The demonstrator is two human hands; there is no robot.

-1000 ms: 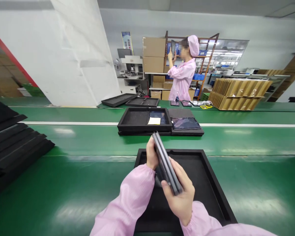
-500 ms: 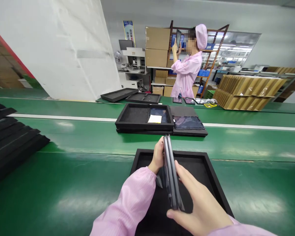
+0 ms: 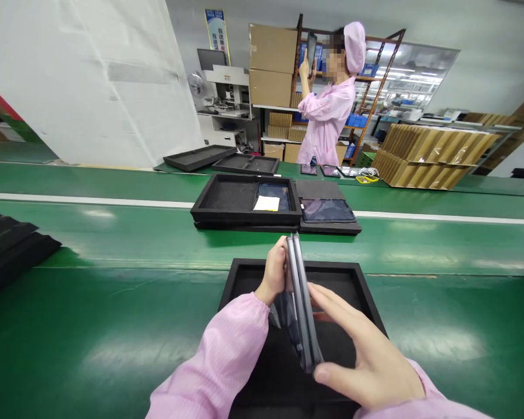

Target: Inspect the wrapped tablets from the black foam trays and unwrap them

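Observation:
Two thin dark tablets (image 3: 304,314) stand on edge, pressed side by side, above a black foam tray (image 3: 371,297). My left hand (image 3: 276,269) is closed around their far left part. On the right side, the fingers of my right hand (image 3: 367,346) lie against the tablets, with the thumb at their near lower corner. The palm is arched away from the surface. A clear film flap hangs by the left tablet's face. The tray's inside shows dark around my hands, partly hidden by my arms.
Beyond lies another foam tray (image 3: 227,216) with a tablet and a white paper (image 3: 266,203). A tablet (image 3: 327,210) rests on foam beside it. Black foam sheets (image 3: 17,250) are stacked left, cardboard dividers (image 3: 432,157) right. A co-worker (image 3: 329,110) holds up a tablet.
The view has tilted down and shifted right slightly. My right thumb has moved right, to the tablets' near corner. Both hands keep the tablets on edge above the tray.

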